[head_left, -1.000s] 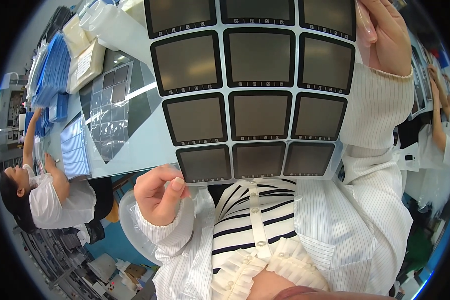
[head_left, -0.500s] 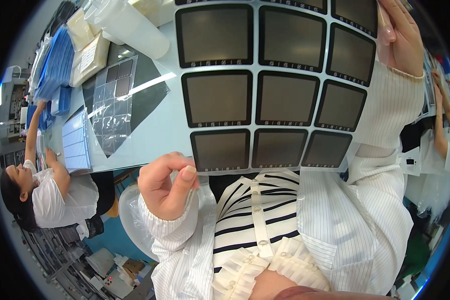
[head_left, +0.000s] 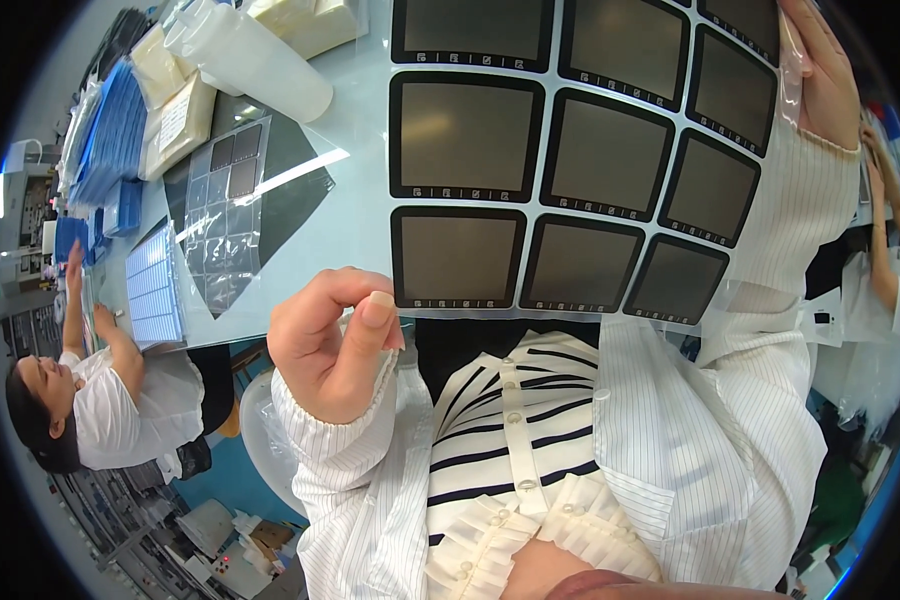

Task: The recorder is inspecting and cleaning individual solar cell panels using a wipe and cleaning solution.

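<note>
– while scanning the frame's upper centre-right, see the sheet of dark panels (head_left: 610, 150)?
– yes, pinched at lower-left corner by the left grip (head_left: 332, 345); cannot tell the closure of the right grip (head_left: 826, 85).

We see the sheet of dark panels (head_left: 467, 135) shifted up and rightward, its right side dipped lower, our left hand (head_left: 332, 345) raised, our right hand (head_left: 825, 80) farther right, the translucent bottle (head_left: 255, 65) uncovered, a co-worker's head (head_left: 45, 410) lower.
</note>
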Demonstrator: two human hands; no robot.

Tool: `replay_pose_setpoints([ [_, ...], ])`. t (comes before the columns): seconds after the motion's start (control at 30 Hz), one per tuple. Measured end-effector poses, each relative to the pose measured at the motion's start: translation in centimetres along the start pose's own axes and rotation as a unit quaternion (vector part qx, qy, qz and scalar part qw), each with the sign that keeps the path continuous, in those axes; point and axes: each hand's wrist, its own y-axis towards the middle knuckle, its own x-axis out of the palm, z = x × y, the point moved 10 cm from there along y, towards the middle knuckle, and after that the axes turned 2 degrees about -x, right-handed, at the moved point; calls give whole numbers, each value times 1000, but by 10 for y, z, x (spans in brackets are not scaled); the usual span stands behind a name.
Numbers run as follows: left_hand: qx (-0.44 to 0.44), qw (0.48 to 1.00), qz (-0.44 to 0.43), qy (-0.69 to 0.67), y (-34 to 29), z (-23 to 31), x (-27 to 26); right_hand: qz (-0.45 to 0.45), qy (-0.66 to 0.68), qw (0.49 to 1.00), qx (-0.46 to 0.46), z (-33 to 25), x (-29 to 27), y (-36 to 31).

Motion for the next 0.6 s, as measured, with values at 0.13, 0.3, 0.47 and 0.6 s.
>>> replay_pose_setpoints([
  [0.13,5,1000,26,12,0,0,-4,351,-686,595,-229,-38,17,-25],
  [0.3,1,998,57,-20,0,-6,-15,314,-668,639,-216,-37,8,-16],
  [0.47,-24,996,68,-45,6,-20,-24,4,-35,998,-49,-5,-26,18],
  [0.6,-37,995,84,-31,3,-20,-23,290,-619,689,-240,-30,-6,-7],
])
